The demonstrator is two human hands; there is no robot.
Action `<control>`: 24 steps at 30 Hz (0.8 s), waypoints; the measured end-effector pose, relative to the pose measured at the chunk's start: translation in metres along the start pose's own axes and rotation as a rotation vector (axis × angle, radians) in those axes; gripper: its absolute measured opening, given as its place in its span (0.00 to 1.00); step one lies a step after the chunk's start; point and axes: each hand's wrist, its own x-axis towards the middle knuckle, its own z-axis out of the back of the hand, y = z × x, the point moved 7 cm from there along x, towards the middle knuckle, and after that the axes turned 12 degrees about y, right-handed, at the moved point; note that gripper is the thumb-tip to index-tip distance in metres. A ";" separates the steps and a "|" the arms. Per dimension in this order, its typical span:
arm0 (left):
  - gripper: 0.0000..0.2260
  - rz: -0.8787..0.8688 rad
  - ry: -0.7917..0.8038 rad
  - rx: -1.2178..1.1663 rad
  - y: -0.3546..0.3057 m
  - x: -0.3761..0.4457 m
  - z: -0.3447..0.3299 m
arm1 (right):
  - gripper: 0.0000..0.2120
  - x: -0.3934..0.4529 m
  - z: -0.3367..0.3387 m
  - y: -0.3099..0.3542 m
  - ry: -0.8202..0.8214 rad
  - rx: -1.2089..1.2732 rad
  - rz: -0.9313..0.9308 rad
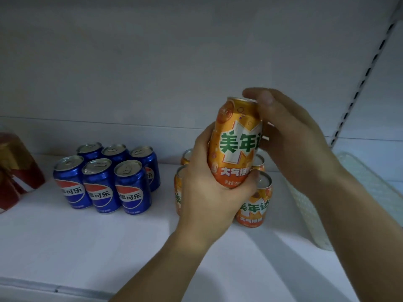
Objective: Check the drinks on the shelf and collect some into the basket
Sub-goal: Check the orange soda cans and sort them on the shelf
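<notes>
Here we hold one orange can (236, 142) above the white shelf (87, 240), slightly tilted, label facing us. Our left hand (209, 192) wraps its fingers round the lower body; our right hand (290, 131) curls round the upper part, thumb over the rim. Beneath it, more orange cans (255, 205) stand on the shelf. Six blue cans (102, 182) stand grouped to the left, red packaging (15, 171) beyond them. A pale basket (349, 192) sits at right.
</notes>
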 end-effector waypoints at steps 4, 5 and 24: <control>0.44 0.021 -0.019 0.106 -0.003 -0.001 0.000 | 0.19 -0.003 0.000 -0.013 0.034 0.180 0.005; 0.44 0.032 -0.015 0.105 -0.004 -0.001 -0.001 | 0.19 -0.002 0.000 -0.013 0.042 0.174 0.014; 0.30 0.150 0.147 -0.424 0.005 -0.006 -0.040 | 0.16 -0.014 0.013 -0.011 -0.033 0.352 0.081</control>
